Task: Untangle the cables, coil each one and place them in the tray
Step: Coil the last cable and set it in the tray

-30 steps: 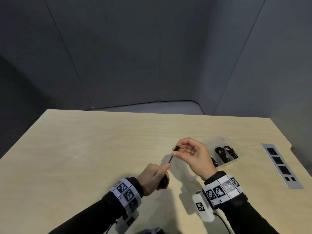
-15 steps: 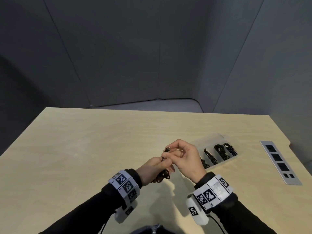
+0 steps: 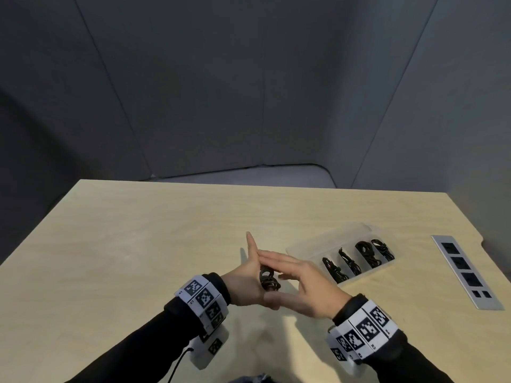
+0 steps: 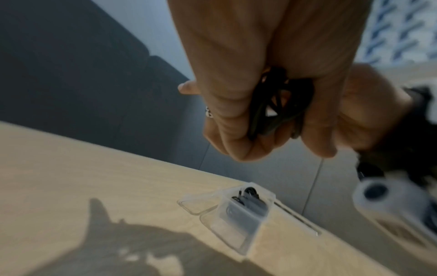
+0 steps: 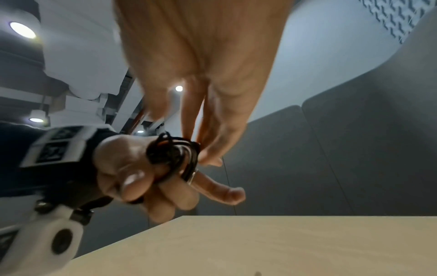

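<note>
A small coil of black cable (image 3: 268, 280) sits in my left hand (image 3: 243, 277), a little above the table. The thumb and the lower fingers curl round the coil, and the index finger points up and away. In the left wrist view the coil (image 4: 276, 106) is wedged between the curled fingers. My right hand (image 3: 301, 275) lies beside it with straight fingers, whose tips touch the top of the coil (image 5: 175, 153). A clear plastic tray (image 3: 367, 273) stands to the right of the hands. Several black coiled cables (image 3: 365, 252) lie in its compartments.
The tray's clear lid (image 3: 326, 236) lies open on its far side. A grey socket panel (image 3: 464, 272) is set into the light wooden table (image 3: 138, 244) near the right edge. Grey partition walls stand behind the table.
My right hand brought the cable's plug end down to the coil and let go. Its fingers are now straight over the coil. My left hand turned and its index finger straightened.
</note>
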